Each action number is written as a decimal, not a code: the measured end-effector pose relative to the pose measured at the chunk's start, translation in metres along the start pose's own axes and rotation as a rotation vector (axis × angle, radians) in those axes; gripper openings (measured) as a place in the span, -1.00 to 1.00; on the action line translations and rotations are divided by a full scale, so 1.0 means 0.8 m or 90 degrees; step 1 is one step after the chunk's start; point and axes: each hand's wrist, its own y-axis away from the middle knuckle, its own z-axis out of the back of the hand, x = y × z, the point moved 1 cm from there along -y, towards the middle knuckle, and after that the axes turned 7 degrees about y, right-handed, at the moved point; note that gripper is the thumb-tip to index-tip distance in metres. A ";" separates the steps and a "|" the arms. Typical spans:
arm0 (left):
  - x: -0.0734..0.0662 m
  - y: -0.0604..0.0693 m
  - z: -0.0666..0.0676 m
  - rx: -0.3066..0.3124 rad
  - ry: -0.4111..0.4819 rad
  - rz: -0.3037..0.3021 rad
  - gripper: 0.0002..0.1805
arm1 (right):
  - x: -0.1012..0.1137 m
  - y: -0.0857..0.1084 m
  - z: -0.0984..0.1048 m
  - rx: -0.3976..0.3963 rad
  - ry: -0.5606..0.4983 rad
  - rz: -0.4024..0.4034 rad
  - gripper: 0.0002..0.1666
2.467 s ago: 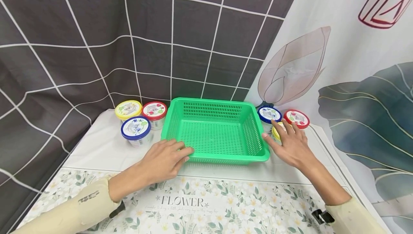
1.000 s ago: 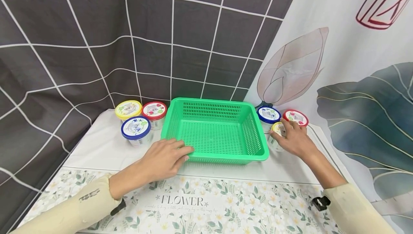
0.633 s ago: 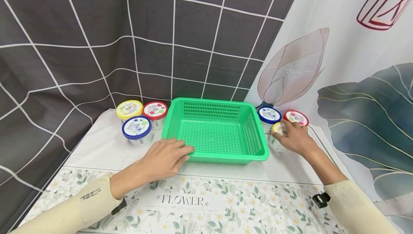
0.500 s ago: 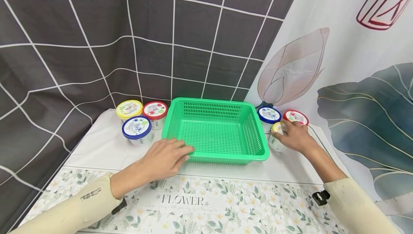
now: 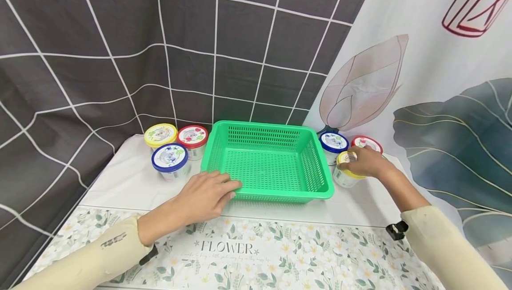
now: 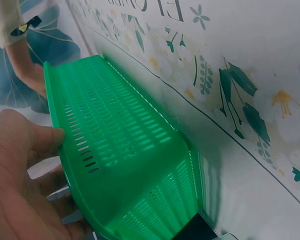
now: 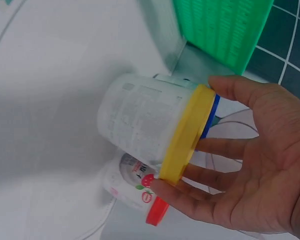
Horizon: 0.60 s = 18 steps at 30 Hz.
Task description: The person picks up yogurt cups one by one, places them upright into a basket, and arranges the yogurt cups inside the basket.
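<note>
A green plastic basket (image 5: 280,195) stands in the middle of the table. My left hand (image 5: 204,195) grips its near rim at the left corner; in the left wrist view the thumb lies on the outer wall and the fingers go over the rim. To the basket's right, my right hand (image 5: 372,163) holds a clear tub with a yellow lid (image 5: 345,179) from above. The right wrist view shows thumb and fingers spread around the yellow lid (image 7: 187,132). Close behind are a blue-lidded tub (image 5: 334,141) and a red-lidded tub (image 5: 366,141), the latter partly hidden by the hand.
Left of the basket stand a yellow-lidded tub (image 5: 161,134), a red-lidded tub (image 5: 193,136) and a blue-lidded tub (image 5: 170,157). A floral mat (image 5: 248,254) covers the table front. A dark checked curtain (image 5: 248,50) hangs behind.
My right hand has come down from over the yellow-lidded tub and taken hold of its lid, then shifted slightly upward. The left hand and basket stay in place.
</note>
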 end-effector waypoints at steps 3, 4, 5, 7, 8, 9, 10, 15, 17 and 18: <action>0.000 0.000 0.000 0.006 0.001 0.004 -0.75 | 0.000 -0.002 0.006 0.029 -0.007 0.000 0.14; 0.000 0.000 0.000 0.007 0.002 0.005 -0.74 | -0.001 -0.003 0.008 0.040 -0.014 -0.002 0.15; 0.000 0.000 0.000 0.007 0.003 0.005 -0.75 | -0.001 -0.003 0.009 0.052 -0.022 -0.005 0.16; 0.000 -0.001 0.001 0.008 0.004 0.006 -0.75 | -0.002 -0.004 0.013 0.074 -0.040 -0.010 0.18; 0.000 -0.001 0.001 0.009 0.005 0.006 -0.75 | -0.002 -0.005 0.014 0.085 -0.050 -0.014 0.19; 0.000 -0.001 0.001 0.009 0.004 0.006 -0.75 | -0.003 -0.006 0.015 0.096 -0.060 -0.017 0.20; 0.000 -0.001 0.001 0.009 0.004 0.007 -0.75 | -0.003 -0.007 0.016 0.106 -0.069 -0.021 0.20; 0.000 0.000 0.001 0.008 0.001 0.006 -0.74 | -0.003 -0.010 0.020 0.141 -0.109 -0.033 0.25; 0.000 0.000 0.001 0.006 0.002 0.005 -0.74 | -0.004 -0.012 0.021 0.148 -0.117 -0.035 0.25; -0.001 0.000 0.001 0.005 0.002 0.004 -0.74 | -0.004 -0.013 0.022 0.150 -0.119 -0.036 0.25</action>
